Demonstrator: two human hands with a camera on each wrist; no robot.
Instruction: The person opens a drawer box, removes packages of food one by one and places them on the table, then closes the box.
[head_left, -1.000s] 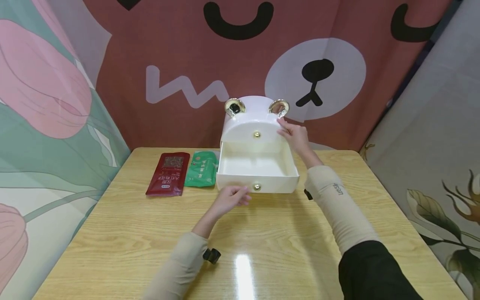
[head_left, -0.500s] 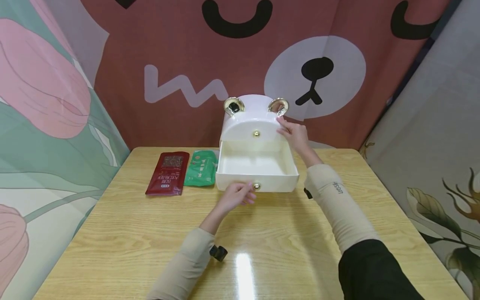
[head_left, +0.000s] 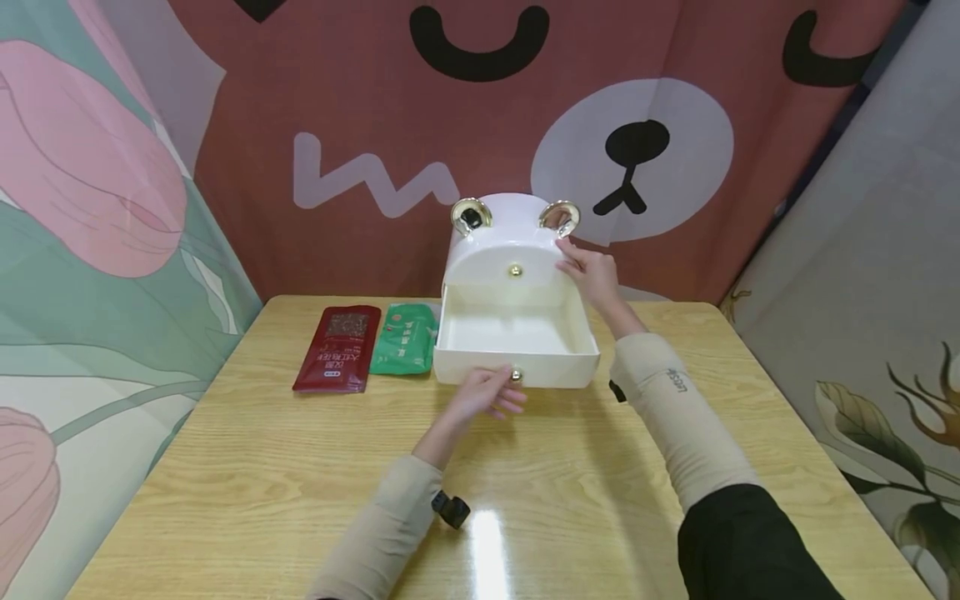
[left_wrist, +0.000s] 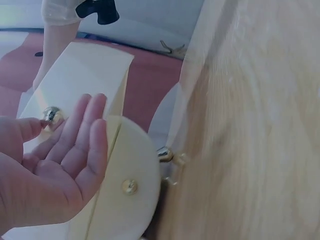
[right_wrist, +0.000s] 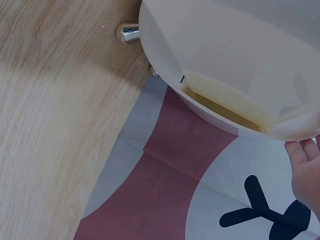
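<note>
A white cabinet [head_left: 495, 242] with a rounded top, shaped like a frog's head, stands at the back of the table, gold rings as its eyes. Its lower drawer [head_left: 551, 367] is pulled out towards me. My left hand [head_left: 480, 396] is at the drawer front. Thumb and forefinger pinch the small gold knob [left_wrist: 52, 114], while the other fingers extend past it in the left wrist view. My right hand [head_left: 596, 275] rests its fingertips against the cabinet's upper right side, below the right ring. In the right wrist view, extended fingers [right_wrist: 300, 150] touch the cabinet's edge.
Left of the cabinet lie a green packet [head_left: 403, 340] and a dark red pouch [head_left: 339, 348], side by side. The wooden table [head_left: 247, 467] ends at a patterned curtain [head_left: 360, 92] behind it. Other printed curtains hang on both sides.
My left hand has moved right along the drawer front to the gold knob and pinches it. The right hand stays on the cabinet. The drawer looks equally far out throughout.
</note>
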